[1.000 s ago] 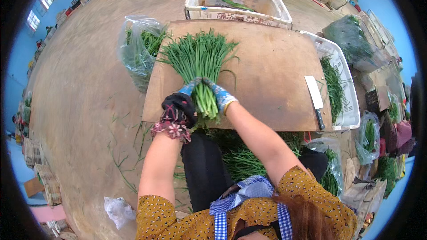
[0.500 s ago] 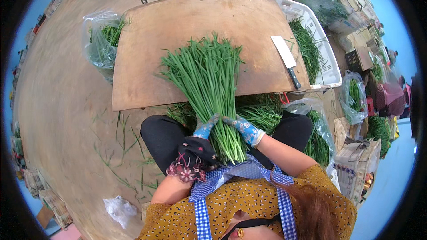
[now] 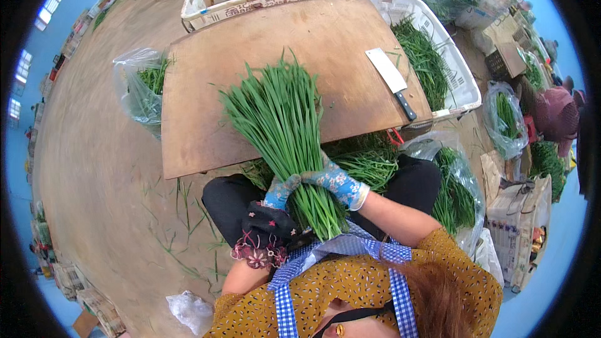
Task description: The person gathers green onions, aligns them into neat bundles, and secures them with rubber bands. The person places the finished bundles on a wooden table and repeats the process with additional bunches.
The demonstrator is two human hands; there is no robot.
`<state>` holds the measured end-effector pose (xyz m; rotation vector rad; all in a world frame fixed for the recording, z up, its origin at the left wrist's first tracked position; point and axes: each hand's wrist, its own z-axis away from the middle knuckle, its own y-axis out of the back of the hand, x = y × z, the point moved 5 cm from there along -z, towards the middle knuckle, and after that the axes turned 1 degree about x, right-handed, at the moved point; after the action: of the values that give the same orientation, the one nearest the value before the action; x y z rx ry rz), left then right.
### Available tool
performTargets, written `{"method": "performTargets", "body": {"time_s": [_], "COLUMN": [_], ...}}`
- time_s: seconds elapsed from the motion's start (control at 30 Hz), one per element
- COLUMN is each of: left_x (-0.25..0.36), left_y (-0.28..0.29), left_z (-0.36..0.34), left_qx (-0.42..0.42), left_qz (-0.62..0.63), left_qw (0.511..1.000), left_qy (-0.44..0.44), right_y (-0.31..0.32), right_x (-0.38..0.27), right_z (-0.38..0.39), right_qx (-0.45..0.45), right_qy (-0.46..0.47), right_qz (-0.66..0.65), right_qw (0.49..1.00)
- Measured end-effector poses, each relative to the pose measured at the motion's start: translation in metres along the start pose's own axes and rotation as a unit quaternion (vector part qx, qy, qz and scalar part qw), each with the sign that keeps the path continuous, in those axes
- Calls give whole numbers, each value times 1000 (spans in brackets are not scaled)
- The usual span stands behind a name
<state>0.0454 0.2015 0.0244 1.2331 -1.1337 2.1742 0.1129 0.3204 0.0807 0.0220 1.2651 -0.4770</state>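
A thick bunch of garlic chives (image 3: 278, 119) leans over the near edge of a wooden board (image 3: 206, 87), leafy tips on the board and pale stem ends toward my lap. My left hand (image 3: 282, 191), in a blue patterned glove, is wrapped round the stems from the left. From the right, my right hand (image 3: 335, 179), gloved alike, closes on the same stems, its thumb side meeting the left hand over the front. Part of the fingers is hidden behind the bunch. A cleaver (image 3: 388, 74) with a dark handle lies on the board's right side, apart from both hands.
White crates stand behind the board (image 3: 256, 6) and at its right (image 3: 464, 81), the right one holding loose greens. Plastic bags of greens sit at left (image 3: 139, 87) and right (image 3: 454, 191). More chives (image 3: 369, 166) lie below the board's near edge. Leaf scraps litter the floor (image 3: 181, 225).
My right hand has wrapped further round the stems, and the hands now meet in front. The bunch leans a little more to the left. The whole view has shifted slightly.
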Motion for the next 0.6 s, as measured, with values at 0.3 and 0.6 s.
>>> {"method": "performTargets", "body": {"time_s": [0.3,0.6], "left_x": [144,102], "left_y": [-34,62], "left_z": [-74,-160], "left_qx": [-100,14], "left_qz": [-210,-579], "left_qw": [934,811], "left_qy": [-272,-81], "right_y": [27,64], "right_x": [-141,-140], "right_z": [-35,-78], "right_qx": [-66,-43], "right_qy": [291,404], "right_qz": [187,392], "right_qw": [936,825]}}
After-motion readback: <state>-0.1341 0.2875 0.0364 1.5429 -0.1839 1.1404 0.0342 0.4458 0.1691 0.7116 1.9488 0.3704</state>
